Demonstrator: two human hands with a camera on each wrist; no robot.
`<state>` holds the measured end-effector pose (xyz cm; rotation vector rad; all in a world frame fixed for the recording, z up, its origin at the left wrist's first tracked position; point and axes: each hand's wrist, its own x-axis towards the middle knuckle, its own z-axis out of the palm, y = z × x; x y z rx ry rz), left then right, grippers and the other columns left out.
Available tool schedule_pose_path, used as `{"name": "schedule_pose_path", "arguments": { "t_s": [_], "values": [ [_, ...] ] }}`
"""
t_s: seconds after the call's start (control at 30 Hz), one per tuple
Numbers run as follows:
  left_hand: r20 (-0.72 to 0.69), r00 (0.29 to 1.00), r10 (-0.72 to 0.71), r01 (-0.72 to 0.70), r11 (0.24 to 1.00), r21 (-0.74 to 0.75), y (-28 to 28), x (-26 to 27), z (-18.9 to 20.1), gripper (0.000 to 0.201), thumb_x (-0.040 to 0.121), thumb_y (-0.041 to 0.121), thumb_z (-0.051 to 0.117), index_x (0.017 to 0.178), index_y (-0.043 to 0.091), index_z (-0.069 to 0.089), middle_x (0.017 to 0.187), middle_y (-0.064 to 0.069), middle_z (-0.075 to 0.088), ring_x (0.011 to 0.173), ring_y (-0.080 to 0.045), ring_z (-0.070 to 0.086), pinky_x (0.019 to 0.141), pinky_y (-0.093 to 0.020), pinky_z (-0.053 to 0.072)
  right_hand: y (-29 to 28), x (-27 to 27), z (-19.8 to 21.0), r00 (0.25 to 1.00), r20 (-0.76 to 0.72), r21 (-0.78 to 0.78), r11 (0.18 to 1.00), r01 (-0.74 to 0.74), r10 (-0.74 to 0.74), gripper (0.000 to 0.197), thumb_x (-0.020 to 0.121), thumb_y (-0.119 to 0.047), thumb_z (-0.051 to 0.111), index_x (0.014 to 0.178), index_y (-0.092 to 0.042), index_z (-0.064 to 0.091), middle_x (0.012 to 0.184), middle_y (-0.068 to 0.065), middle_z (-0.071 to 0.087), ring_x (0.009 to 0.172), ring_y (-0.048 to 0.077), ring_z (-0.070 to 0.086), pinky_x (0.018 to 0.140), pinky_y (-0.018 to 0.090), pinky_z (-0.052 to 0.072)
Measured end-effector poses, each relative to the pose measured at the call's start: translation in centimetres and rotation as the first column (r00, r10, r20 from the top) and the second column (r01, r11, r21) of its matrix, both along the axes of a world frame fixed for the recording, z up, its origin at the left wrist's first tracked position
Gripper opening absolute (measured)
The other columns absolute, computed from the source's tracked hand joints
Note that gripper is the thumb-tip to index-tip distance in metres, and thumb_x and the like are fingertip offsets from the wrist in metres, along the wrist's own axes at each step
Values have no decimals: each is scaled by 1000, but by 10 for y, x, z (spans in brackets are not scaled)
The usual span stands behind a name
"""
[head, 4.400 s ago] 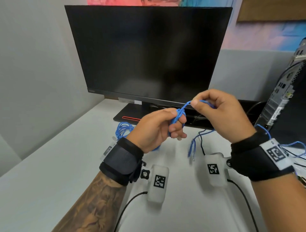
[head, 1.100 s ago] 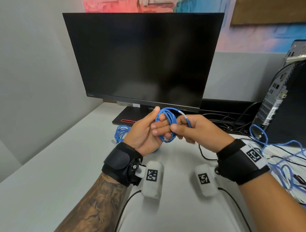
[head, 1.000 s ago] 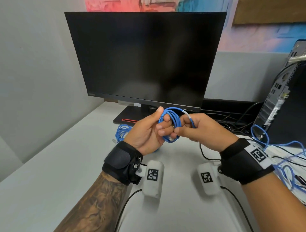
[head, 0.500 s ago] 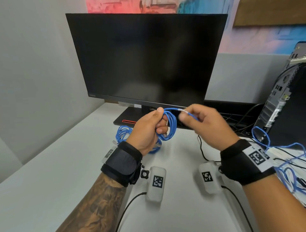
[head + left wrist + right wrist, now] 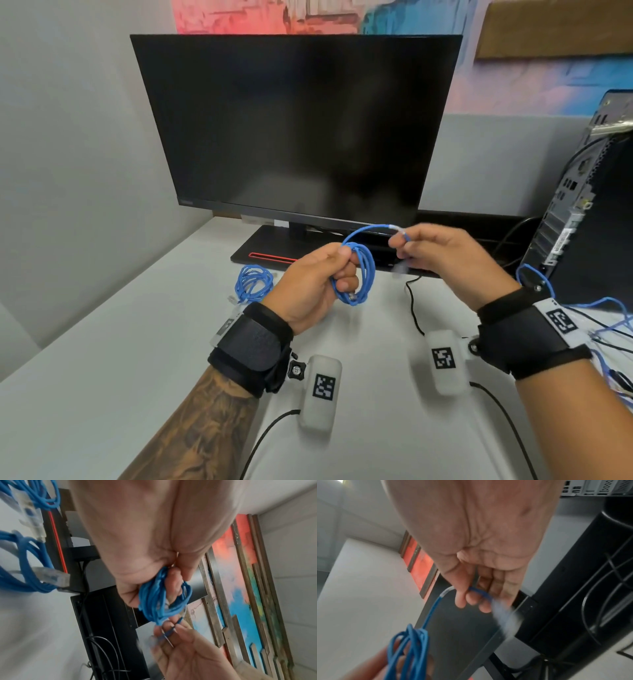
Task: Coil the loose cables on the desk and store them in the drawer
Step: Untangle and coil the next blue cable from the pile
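My left hand grips a small coil of blue cable above the desk, fingers curled through its loops; the same coil fills the left wrist view. My right hand pinches the cable's free end near its clear plug, just right of the coil. A short arc of cable runs between the hands. A second blue coil lies on the desk left of my left hand. No drawer shows in any view.
A black monitor on its stand fills the back of the white desk. A computer tower stands at the right, with loose blue cables and thin black wires beside it.
My right hand has pulled the cable end away from the coil, up and to the right, opening a short arc of cable between the hands. The left hand keeps its grip on the coil.
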<state>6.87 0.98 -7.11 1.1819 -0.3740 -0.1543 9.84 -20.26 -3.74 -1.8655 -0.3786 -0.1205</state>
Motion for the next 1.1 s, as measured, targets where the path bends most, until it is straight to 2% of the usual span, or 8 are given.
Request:
{"name": "schedule_pose_path", "arguments": {
  "t_s": [0.13, 0.27, 0.37, 0.57, 0.7, 0.87, 1.0, 1.1],
  "values": [
    [11, 999, 41, -42, 997, 66, -2, -2, 0, 54, 108, 16, 34, 65, 27, 64, 69, 0, 28, 59, -10, 32, 60, -20, 35, 4, -1, -11, 999, -17, -83, 996, -42, 41, 22, 100, -10, 53, 104, -18, 73, 95, 1, 74, 88, 11, 71, 77, 26, 58],
    [-32, 998, 54, -52, 998, 41, 1, -1, 0, 40, 107, 15, 36, 75, 15, 59, 68, 0, 28, 57, -9, 31, 56, -18, 35, 8, 0, -12, 996, -30, 43, 996, -78, 79, 21, 102, -7, 49, 108, -11, 69, 87, 3, 73, 79, 15, 69, 70, 27, 55],
    [-105, 992, -72, 63, 994, -90, 1, -4, 1, 33, 104, 15, 38, 79, 9, 59, 67, 0, 30, 54, -8, 33, 54, -17, 37, 15, 0, -19, 995, -56, 118, 990, -81, 88, 21, 101, -5, 49, 107, -10, 68, 81, -2, 70, 69, 11, 61, 62, 25, 47],
    [-137, 975, -173, 152, 977, -151, 0, -6, 1, 36, 104, 16, 37, 122, 3, 65, 70, -3, 20, 57, -9, 32, 59, -18, 41, 39, -4, -30, 976, -164, 252, 963, -100, 144, 16, 96, -8, 56, 105, -7, 69, 80, 13, 59, 68, 20, 52, 63, 30, 44],
    [-46, 999, -28, 31, 998, 63, -3, -5, -2, 29, 107, 17, 36, 95, 3, 58, 66, -1, 33, 58, -11, 35, 60, -20, 40, 38, -6, -24, 986, -162, 270, 963, 8, 37, 16, 93, -3, 56, 96, -9, 71, 65, 0, 60, 58, 13, 50, 59, 27, 46],
    [-22, 1000, -18, 18, 1000, 3, 3, -2, -2, 19, 104, 18, 39, 91, 8, 48, 68, 0, 31, 58, -10, 34, 60, -21, 36, 38, -7, -21, 989, -99, 273, 953, 134, -111, 14, 91, 0, 57, 93, -7, 70, 68, 1, 71, 53, 8, 54, 54, 23, 46],
    [11, 1000, 27, -28, 997, 71, 3, -2, 1, 29, 107, 16, 36, 82, 12, 50, 68, 0, 31, 58, -10, 33, 61, -21, 39, 28, -5, -22, 980, -196, 264, 960, 91, -39, 14, 92, -4, 58, 94, -10, 71, 86, 13, 76, 57, 11, 52, 57, 25, 45],
    [-39, 998, -52, 54, 998, 39, 8, -2, 2, 27, 105, 17, 40, 82, 11, 53, 66, 0, 32, 57, -10, 34, 60, -21, 37, 23, -5, -20, 959, -270, 356, 934, 16, 86, 14, 94, -4, 54, 97, -7, 68, 82, 11, 73, 52, 9, 44, 53, 22, 40]
  ]
}}
